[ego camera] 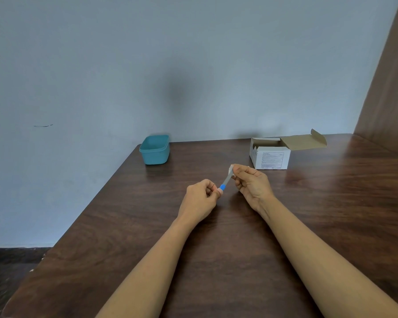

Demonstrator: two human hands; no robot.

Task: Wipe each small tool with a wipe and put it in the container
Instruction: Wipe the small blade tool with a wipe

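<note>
A teal plastic container (155, 149) sits at the far left edge of the dark wood-grain table (331, 214); an open white cardboard box (270, 156) stands far right. Between them, above the tabletop, the left hand (199, 199) pinches the blue handle of a slim grey tool (225, 181), while the right hand (251, 183) pinches a small white wipe (231, 169) around its tip.

One view only, head-worn, wide-angle. Looks forward and down across the wooden table (228, 260) from its near edge, facing the pale wall (193, 53) behind it. Close in: left hand (199, 198) and right hand (251, 184) mid-frame, above table centre.
</note>
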